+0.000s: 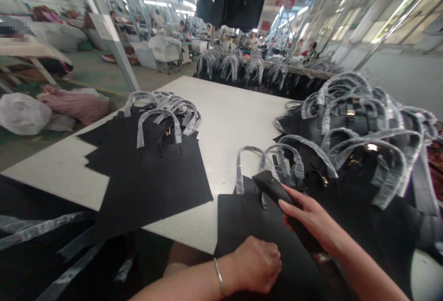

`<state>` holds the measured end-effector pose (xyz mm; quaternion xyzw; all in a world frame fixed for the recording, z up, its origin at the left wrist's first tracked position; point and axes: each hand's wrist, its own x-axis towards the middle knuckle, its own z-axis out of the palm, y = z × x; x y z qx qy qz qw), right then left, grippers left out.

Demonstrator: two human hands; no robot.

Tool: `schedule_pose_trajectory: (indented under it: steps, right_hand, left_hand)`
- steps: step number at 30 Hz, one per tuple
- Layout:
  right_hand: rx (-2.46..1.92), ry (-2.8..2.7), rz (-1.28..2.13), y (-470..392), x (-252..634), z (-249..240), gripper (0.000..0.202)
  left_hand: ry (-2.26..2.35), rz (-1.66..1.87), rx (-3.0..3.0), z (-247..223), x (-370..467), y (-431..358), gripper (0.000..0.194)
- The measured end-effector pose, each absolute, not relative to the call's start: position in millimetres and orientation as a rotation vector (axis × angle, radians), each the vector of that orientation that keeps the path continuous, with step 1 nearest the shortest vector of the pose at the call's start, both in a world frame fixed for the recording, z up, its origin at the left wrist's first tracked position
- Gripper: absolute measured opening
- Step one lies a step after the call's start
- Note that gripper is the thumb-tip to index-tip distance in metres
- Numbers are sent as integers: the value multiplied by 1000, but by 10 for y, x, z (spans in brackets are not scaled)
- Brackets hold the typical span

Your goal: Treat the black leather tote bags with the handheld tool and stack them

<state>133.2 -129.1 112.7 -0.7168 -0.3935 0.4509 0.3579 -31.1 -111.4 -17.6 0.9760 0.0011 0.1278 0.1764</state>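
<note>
A long black leather strap (270, 185) is in my right hand (304, 211), pinched between the thumb and fingers. Its flat end points up and left, and its lower part runs down past the wrist, where a metal glint shows. Under both hands lies a flat black handbag (238, 218) with a plastic-wrapped handle at its top. My left hand (258, 264), with a silver bangle on the wrist, is closed in a fist over the bag. Whatever its curled fingers hold, if anything, is hidden.
More black bag pieces (162, 176) with wrapped handles lie overlapped on the white table (221, 121) at left. A bigger pile of bags (360, 153) covers the right side. Black bags (230, 1) hang overhead, and a metal post (107, 28) stands at the left.
</note>
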Motion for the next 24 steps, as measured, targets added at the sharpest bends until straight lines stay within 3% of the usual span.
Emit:
schedule_pose_trajectory:
  steps: [5, 10, 17, 24]
  right_hand:
    - [-1989, -876, 1074, -1775, 1797, 1120, 86]
    - [-2030, -757, 1052, -2214, 1929, 917, 93]
    - [-1960, -736, 1065, -2378, 1894, 782, 97]
    - [-1857, -788, 1015, -2141, 1860, 836, 81]
  left_hand:
    - [323, 541, 2511, -89, -112, -890, 9]
    - [562, 731, 2543, 142, 415, -394, 34]
    - [559, 337, 2403, 216, 1040, 93, 21]
    - [625, 153, 2075, 252, 1084, 237, 25]
